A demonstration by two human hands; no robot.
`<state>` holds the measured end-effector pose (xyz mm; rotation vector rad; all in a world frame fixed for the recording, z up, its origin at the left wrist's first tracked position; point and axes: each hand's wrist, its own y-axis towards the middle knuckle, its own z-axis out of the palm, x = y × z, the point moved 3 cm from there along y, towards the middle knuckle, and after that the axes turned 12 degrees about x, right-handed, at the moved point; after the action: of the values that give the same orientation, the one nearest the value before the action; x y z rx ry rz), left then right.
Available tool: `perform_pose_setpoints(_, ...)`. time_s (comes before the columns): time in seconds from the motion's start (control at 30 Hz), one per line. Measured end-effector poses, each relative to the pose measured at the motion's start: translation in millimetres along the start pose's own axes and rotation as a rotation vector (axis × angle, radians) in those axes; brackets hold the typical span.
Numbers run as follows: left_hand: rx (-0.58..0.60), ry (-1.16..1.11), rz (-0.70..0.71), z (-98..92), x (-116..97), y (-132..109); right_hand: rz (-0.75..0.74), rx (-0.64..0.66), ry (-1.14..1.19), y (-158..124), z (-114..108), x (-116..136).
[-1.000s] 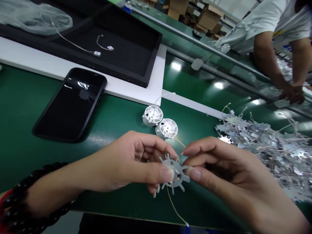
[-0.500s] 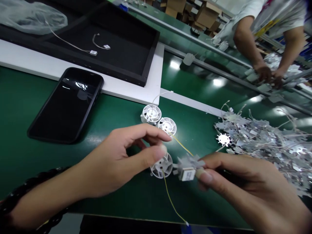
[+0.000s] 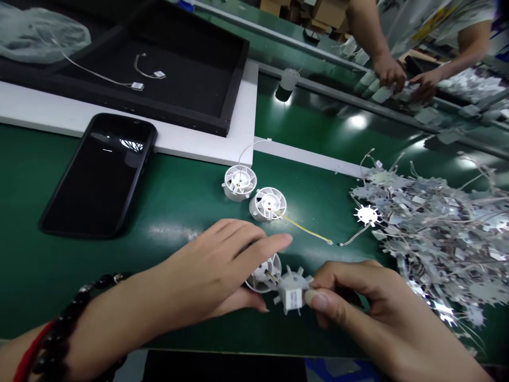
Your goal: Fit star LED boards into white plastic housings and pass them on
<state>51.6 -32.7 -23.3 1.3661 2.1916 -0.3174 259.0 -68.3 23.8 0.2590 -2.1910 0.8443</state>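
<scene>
My right hand (image 3: 358, 307) pinches a thin grey star-shaped plate (image 3: 294, 278) with toothed edges and a white labelled block on it. Just left of the plate is a round white fan housing (image 3: 262, 278) with spokes. Around that housing my left hand (image 3: 226, 270) is curled, thumb below and index finger above; its other fingers hide part of the housing. Behind the hands stand two similar housings, one with a yellow wire (image 3: 268, 204) and one with a pale wire (image 3: 239, 183).
A heap of star-shaped plates with wires (image 3: 441, 228) lies at the right. To the left are a black phone (image 3: 101, 175) and a black tray (image 3: 191, 90) on a white board (image 3: 242, 143). Across the bench, a co-worker's hands (image 3: 401, 79) handle white parts.
My left hand has come down over the nearest housing, its fingers wrapping round. My right hand has brought the plate slightly left and down. The co-worker's hands have shifted left.
</scene>
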Motion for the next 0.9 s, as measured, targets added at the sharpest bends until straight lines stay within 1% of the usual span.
perform_pose_setpoints(0.07, -0.085, 0.018, 0.006, -0.1, -3.6, 2.0, -0.065, -0.035, -0.040, 2.8, 1.4, 4.7)
perform_pose_setpoints(0.13, -0.168, 0.023, 0.043, -3.0, -6.9, 2.7, -0.134, -0.099, -0.064, 4.5, 2.5, 9.9)
perform_pose_setpoints(0.2, -0.208, 0.010, 0.060, -6.6, -8.0, 2.2, -0.192, -0.154, -0.063, 5.5, 4.1, 14.3)
perform_pose_setpoints(0.27, -0.191, -0.021, 0.044, -9.5, -6.9, 1.0, -0.232, -0.181, -0.049, 6.4, 6.6, 16.5)
perform_pose_setpoints(0.33, -0.169, -0.050, 0.029, -11.9, -5.7, -0.5, -0.234, -0.174, -0.042, 7.6, 9.6, 15.7)
perform_pose_setpoints(0.4, -0.146, -0.070, 0.027, -14.2, -5.3, -1.1, -0.198, -0.159, -0.076, 8.9, 12.6, 12.4)
perform_pose_setpoints(0.5, -0.081, -0.084, 0.014, -16.1, -5.5, 0.2, -0.158, -0.137, -0.170, 10.3, 17.3, 6.6)
perform_pose_setpoints(0.57, -0.042, -0.071, 0.000, -16.3, -5.3, 1.1, -0.164, -0.137, -0.205, 10.9, 19.9, 4.1)
perform_pose_setpoints(0.7, -0.022, -0.033, 0.010, -14.8, -3.6, -0.4, -0.142, -0.139, -0.233, 12.4, 22.9, 2.1)
perform_pose_setpoints(0.9, 0.044, -0.085, -0.018, -12.0, 0.7, -2.9, -0.139, -0.139, -0.216, 14.8, 22.3, 1.5)
